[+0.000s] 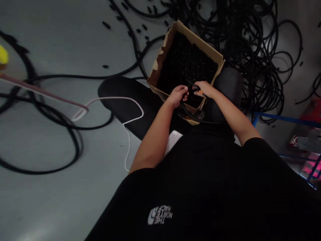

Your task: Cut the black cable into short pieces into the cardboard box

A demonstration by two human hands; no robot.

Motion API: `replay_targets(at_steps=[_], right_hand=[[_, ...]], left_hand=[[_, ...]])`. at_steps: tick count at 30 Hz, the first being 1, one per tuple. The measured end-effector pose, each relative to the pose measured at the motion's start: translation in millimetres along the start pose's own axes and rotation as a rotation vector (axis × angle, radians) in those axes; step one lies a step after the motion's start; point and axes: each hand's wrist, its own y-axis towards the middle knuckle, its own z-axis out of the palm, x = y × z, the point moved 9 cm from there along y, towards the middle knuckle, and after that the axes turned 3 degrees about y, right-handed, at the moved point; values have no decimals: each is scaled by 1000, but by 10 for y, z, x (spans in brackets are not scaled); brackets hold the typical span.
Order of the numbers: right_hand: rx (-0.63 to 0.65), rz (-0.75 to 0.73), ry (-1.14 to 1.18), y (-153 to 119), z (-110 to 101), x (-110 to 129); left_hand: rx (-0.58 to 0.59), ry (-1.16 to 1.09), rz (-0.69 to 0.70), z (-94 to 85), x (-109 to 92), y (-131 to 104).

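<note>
Above the near side of a cardboard box, my left hand is closed around the end of a thick black cable. The cable bends down from its fingers and runs right across my lap. Just to the right, my right hand grips a cutter with orange and black handles. Its thin dark tip points up and left, close to the left hand; whether it touches the cable I cannot tell. Short black pieces fill the box, which sits between my legs.
A big tangle of black cable lies at the upper right. Loose cable loops and scattered black pieces are on the grey floor. A white cord crosses my leg. At right stands a blue metal frame.
</note>
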Motion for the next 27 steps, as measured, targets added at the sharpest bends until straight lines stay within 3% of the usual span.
replay_targets(at_steps=[5, 10, 13, 17, 27], right_hand=[[-1, 19, 56, -14, -18, 28], [110, 126, 276, -72, 71, 55], [157, 116, 293, -50, 101, 80], [134, 105, 252, 0, 72, 41], [97, 113, 393, -60, 91, -36]], left_hand=[[40, -78, -27, 38, -2, -16], [71, 34, -31, 36, -3, -43], [89, 95, -69, 62, 37, -56], [70, 58, -63, 56, 24, -47], [20, -57, 4, 7, -27, 9]])
